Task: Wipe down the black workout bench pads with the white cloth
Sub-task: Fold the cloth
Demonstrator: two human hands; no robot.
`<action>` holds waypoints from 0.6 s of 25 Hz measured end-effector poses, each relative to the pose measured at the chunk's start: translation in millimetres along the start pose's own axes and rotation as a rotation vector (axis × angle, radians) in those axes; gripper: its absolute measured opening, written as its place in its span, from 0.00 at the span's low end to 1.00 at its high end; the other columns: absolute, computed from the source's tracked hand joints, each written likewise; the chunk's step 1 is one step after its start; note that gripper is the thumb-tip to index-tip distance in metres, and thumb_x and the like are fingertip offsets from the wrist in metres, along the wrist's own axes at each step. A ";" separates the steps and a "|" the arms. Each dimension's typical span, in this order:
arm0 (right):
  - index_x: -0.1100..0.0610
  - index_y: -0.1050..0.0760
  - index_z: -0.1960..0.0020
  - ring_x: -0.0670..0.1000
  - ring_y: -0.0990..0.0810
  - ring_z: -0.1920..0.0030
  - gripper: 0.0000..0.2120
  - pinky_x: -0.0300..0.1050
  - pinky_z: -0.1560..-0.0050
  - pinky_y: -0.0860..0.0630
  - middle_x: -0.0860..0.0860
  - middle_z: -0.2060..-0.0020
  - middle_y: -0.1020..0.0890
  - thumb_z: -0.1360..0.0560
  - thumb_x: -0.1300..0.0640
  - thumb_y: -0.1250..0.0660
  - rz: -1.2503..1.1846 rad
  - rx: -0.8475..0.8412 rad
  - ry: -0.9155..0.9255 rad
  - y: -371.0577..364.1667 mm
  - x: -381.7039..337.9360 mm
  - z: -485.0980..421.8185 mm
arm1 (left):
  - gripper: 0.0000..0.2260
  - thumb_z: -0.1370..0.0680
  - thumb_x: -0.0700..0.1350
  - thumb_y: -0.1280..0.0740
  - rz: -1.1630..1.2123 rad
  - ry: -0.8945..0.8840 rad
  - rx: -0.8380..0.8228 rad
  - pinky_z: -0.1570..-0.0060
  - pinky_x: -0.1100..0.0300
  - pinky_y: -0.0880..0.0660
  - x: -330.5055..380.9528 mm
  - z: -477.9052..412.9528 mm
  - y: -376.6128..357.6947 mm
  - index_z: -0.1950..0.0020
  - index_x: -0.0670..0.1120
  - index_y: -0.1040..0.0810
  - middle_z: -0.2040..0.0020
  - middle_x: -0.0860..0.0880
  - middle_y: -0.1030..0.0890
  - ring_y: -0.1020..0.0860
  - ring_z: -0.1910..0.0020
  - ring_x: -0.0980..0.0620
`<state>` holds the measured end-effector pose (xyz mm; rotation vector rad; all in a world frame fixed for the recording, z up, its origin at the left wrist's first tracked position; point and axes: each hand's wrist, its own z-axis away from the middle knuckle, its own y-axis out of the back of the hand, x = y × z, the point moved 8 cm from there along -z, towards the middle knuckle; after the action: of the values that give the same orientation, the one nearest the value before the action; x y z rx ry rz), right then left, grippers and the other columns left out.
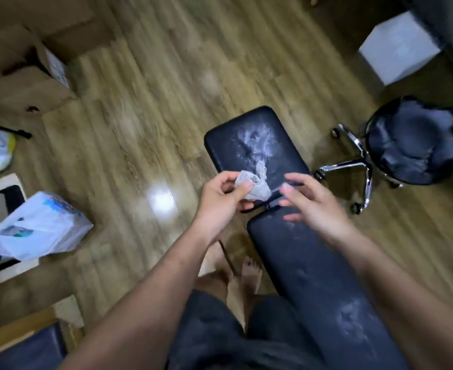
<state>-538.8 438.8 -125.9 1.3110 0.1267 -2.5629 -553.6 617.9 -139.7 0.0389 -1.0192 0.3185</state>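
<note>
Cloth [254, 186], white and crumpled, sits pinched in the left hand [220, 200]; dusty black bench pad [242, 141] lies just beyond; right hand [317, 209] empty.

The crumpled white cloth [254, 184] (greyish, small) hangs pinched in the left hand [220, 201] near the gap between two black, white-smudged bench pads [230, 145].

The workout bench's short pad [254, 140] lies beyond its long pad [313, 284], a gap between them, on the floor [153, 89]. The cloth [252, 185], pinched in the left hand [220, 198], hangs over that gap; the right hand [313, 204] hovers just beside it. A wheeled stool [412, 145] stands right of the short pad, a box [398, 46] behind it. A plastic bag [41, 228] sits well left.
</note>
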 end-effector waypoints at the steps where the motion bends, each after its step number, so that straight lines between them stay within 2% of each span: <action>1: 0.46 0.25 0.42 0.50 0.19 0.48 0.12 0.52 0.52 0.18 0.53 0.48 0.20 0.25 0.52 0.32 -0.029 -0.048 0.086 -16.6 -32.1 14.2 | 0.05 0.22 0.35 0.32 -0.002 -0.059 0.021 0.60 0.56 0.18 30.9 15.1 5.4 0.47 0.38 0.21 0.54 0.40 0.17 0.18 0.58 0.44; 3: 0.45 0.25 0.44 0.47 0.19 0.48 0.14 0.51 0.50 0.19 0.50 0.48 0.20 0.27 0.52 0.28 0.010 -0.098 0.222 -49.5 -90.8 34.0 | 0.06 0.23 0.36 0.30 0.021 -0.145 0.061 0.57 0.53 0.18 87.6 37.1 17.8 0.47 0.37 0.21 0.54 0.38 0.17 0.18 0.56 0.43; 5: 0.46 0.23 0.47 0.46 0.18 0.50 0.13 0.50 0.51 0.20 0.45 0.52 0.17 0.30 0.48 0.26 0.111 -0.069 0.382 -71.8 -146.4 39.2 | 0.06 0.24 0.36 0.29 0.027 -0.239 0.053 0.53 0.49 0.18 144.0 48.9 30.1 0.47 0.39 0.19 0.53 0.38 0.16 0.18 0.56 0.43; 7: 0.49 0.22 0.52 0.46 0.17 0.55 0.06 0.49 0.57 0.20 0.45 0.58 0.15 0.28 0.50 0.29 0.130 -0.049 0.454 -92.5 -190.0 35.3 | 0.06 0.24 0.36 0.29 -0.003 -0.337 0.046 0.55 0.51 0.18 192.0 59.2 52.0 0.48 0.41 0.19 0.54 0.41 0.16 0.18 0.57 0.47; 8: 0.51 0.22 0.53 0.47 0.17 0.59 0.02 0.48 0.61 0.21 0.46 0.61 0.15 0.24 0.53 0.32 0.094 -0.049 0.451 -103.4 -208.5 28.9 | 0.06 0.24 0.36 0.30 -0.006 -0.370 0.055 0.56 0.52 0.18 213.2 60.4 67.7 0.48 0.42 0.19 0.55 0.43 0.17 0.18 0.58 0.49; 10: 0.54 0.23 0.53 0.50 0.17 0.63 0.08 0.48 0.64 0.22 0.50 0.63 0.16 0.20 0.58 0.40 -0.055 -0.079 0.367 -130.9 -239.1 13.7 | 0.07 0.22 0.35 0.33 0.044 -0.372 0.088 0.58 0.53 0.18 244.2 53.5 109.3 0.46 0.42 0.19 0.56 0.46 0.17 0.19 0.59 0.51; 12: 0.57 0.25 0.54 0.54 0.17 0.65 0.09 0.48 0.65 0.22 0.55 0.63 0.18 0.20 0.60 0.43 -0.226 -0.159 0.278 -169.0 -263.7 -7.6 | 0.10 0.20 0.33 0.39 0.162 -0.312 0.072 0.57 0.49 0.18 261.2 33.4 150.3 0.45 0.43 0.21 0.53 0.45 0.18 0.19 0.57 0.48; 15: 0.58 0.27 0.56 0.55 0.18 0.64 0.09 0.46 0.66 0.22 0.56 0.63 0.19 0.22 0.64 0.45 -0.327 -0.194 0.233 -234.0 -295.9 -47.3 | 0.12 0.22 0.30 0.44 0.376 -0.233 -0.011 0.54 0.46 0.18 286.2 -1.9 208.2 0.49 0.42 0.23 0.49 0.41 0.19 0.19 0.54 0.43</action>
<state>-398.9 729.2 75.6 1.6188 0.6684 -2.5556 -472.2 886.2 76.2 -0.1304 -1.2597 0.6623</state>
